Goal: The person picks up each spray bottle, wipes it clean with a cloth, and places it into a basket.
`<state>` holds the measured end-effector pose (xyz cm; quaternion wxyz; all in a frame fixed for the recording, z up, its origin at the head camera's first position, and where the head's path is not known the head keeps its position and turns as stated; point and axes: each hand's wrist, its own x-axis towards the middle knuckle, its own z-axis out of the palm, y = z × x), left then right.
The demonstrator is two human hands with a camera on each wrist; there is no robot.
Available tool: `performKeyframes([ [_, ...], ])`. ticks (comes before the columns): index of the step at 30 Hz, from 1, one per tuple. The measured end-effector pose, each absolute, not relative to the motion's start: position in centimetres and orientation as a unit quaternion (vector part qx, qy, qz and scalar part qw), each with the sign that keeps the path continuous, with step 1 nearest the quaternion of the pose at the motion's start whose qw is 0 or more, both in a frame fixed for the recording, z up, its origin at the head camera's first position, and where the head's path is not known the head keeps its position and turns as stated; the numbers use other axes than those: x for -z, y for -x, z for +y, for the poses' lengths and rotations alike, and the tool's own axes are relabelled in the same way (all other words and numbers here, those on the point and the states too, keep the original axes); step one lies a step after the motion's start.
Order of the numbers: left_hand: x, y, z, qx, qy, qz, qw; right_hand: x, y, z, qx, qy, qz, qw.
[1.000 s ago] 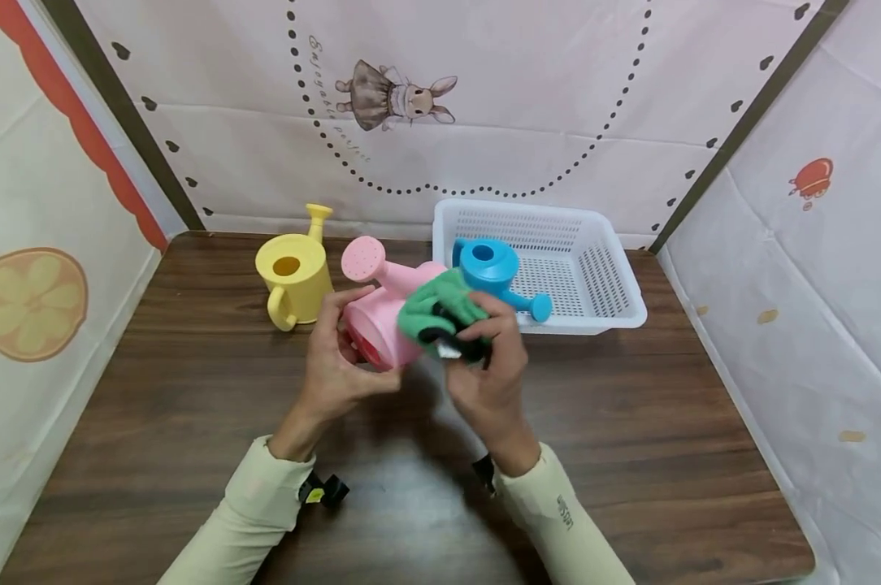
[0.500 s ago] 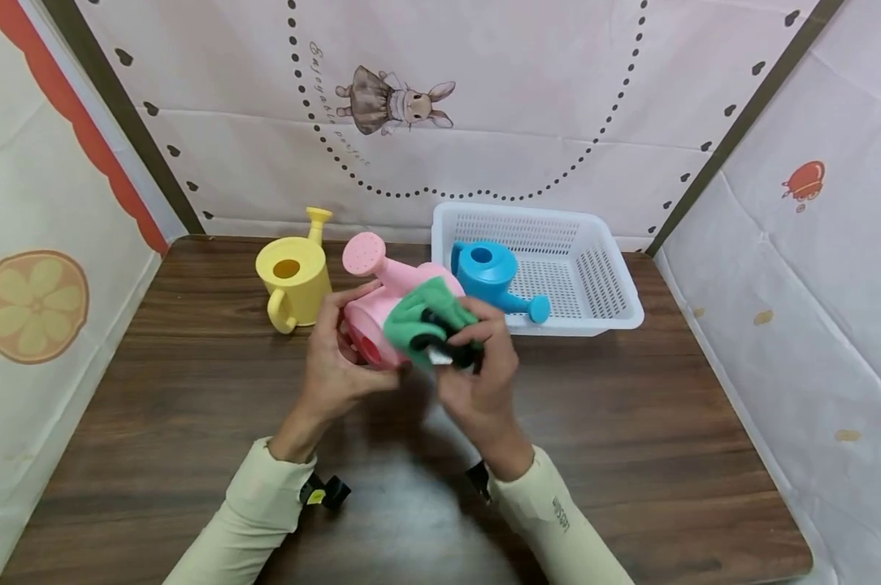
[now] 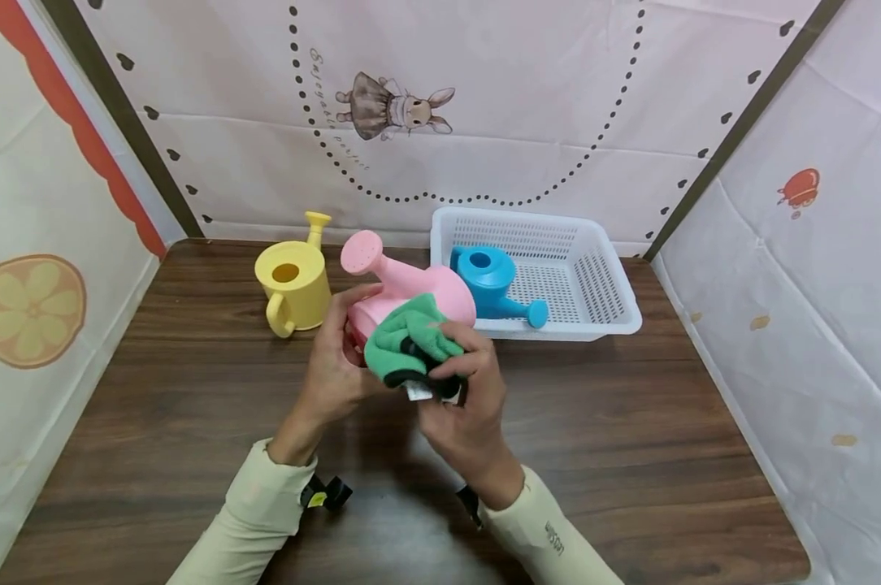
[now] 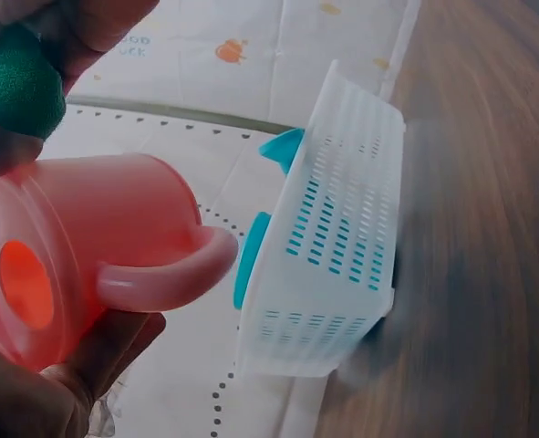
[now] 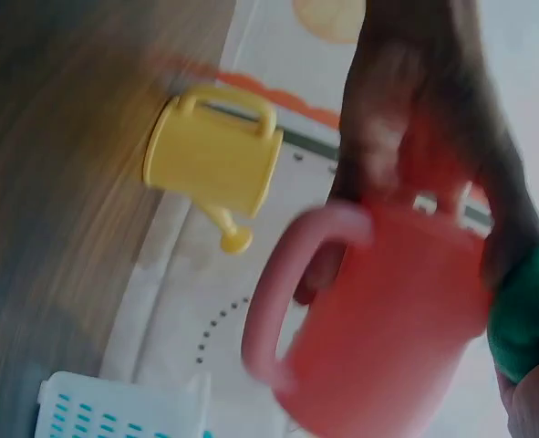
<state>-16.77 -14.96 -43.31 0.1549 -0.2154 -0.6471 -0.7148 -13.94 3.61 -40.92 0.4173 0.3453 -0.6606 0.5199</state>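
In the head view my left hand [image 3: 332, 370] grips a pink watering can [image 3: 451, 294] by its open-top end, held tilted with the spout pointing up and left. The handle shows in both wrist views. My right hand [image 3: 468, 410] pinches a bunched green cloth [image 3: 397, 337] with black edging and a white tag. That cloth lies against the side of the pink can, covering part of it. In the left wrist view the can's round opening [image 4: 27, 285] faces the left hand. Part of the left fingers is hidden behind the can.
A yellow watering can [image 3: 294, 284] stands upright at the back left of the wooden table [image 3: 631, 455]. Behind the hands, to the right, is a white perforated basket [image 3: 609, 284] with a blue watering can [image 3: 488, 272] in it. Printed cloth walls [image 3: 528, 97] enclose the table.
The right hand has moved the green cloth left and down across the pink can. More of the can's right end shows now. The left hand keeps its hold in nearly the same place.
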Motion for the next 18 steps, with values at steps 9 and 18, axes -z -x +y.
performKeyframes([
  [9, 43.0, 16.1, -15.7, 0.682, 0.160, -0.695, 0.163, 40.8, 17.2, 6.3, -0.560, -0.219, -0.683, 0.414],
  [18, 43.2, 16.7, -15.0, 0.705, 0.202, -0.664, 0.147, 40.5, 14.1, 4.0, -0.516, -0.336, -0.680, 0.399],
])
